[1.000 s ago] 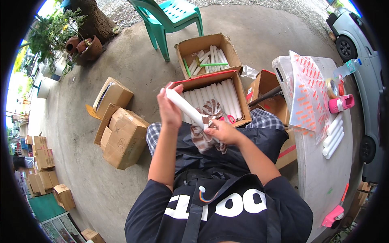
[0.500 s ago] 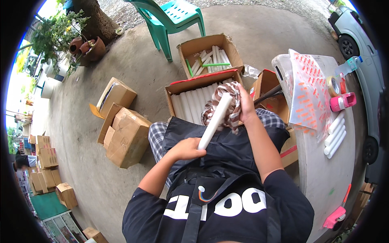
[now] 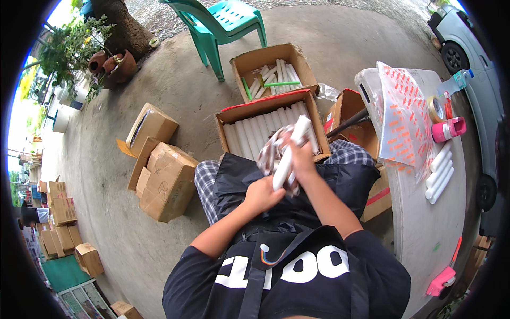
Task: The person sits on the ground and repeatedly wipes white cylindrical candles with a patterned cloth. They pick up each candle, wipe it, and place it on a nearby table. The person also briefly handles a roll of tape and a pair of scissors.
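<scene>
My left hand (image 3: 264,194) is closed round the lower end of a long white candle (image 3: 283,166) above my lap. Higher on the same candle, my right hand (image 3: 303,159) grips it with a crumpled brown-and-white striped cloth (image 3: 272,150). The cloth bunches around the candle, and its edges are blurred by motion. Just beyond my hands is an open cardboard box (image 3: 226,118) with red tape on its rim, packed with rows of white candles (image 3: 249,133). A black cloth (image 3: 234,178) covers my lap.
Farther off, another open carton (image 3: 244,65) holds loose white and green candles. On the right, a pale table (image 3: 425,239) bears plastic sheets (image 3: 401,117), tape (image 3: 436,110), a pink tape dispenser (image 3: 449,129) and several candles (image 3: 440,178). Cartons (image 3: 169,181) stand left; a green chair (image 3: 226,24) is ahead.
My right hand has moved in from the right and closed with the cloth over the candle. The left hand and candle have shifted slightly right.
</scene>
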Demonstrator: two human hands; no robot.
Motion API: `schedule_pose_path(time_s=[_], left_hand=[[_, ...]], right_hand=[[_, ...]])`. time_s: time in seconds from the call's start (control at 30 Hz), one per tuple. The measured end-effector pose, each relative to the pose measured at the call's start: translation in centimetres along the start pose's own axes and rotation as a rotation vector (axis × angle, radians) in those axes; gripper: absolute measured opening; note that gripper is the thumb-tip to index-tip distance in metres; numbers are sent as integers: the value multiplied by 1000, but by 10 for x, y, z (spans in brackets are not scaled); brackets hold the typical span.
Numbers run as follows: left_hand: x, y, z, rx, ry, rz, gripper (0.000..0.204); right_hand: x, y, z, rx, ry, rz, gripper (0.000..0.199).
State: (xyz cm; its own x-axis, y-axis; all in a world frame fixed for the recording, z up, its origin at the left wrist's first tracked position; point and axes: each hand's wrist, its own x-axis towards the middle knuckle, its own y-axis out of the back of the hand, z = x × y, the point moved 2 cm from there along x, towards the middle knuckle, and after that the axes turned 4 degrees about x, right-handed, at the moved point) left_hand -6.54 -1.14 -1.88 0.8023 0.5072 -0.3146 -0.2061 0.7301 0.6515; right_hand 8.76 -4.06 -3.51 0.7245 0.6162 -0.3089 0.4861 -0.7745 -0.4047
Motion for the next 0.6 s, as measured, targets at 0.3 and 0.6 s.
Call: schedule_pose_path(time_s=[0.3, 0.6], left_hand=[[27, 6, -29, -1192, 93, -240, 94], [64, 4, 7, -1609, 53, -14, 29]], right_hand=[[53, 24, -36, 564, -330, -133, 48], [9, -31, -83, 680, -198, -176, 52]])
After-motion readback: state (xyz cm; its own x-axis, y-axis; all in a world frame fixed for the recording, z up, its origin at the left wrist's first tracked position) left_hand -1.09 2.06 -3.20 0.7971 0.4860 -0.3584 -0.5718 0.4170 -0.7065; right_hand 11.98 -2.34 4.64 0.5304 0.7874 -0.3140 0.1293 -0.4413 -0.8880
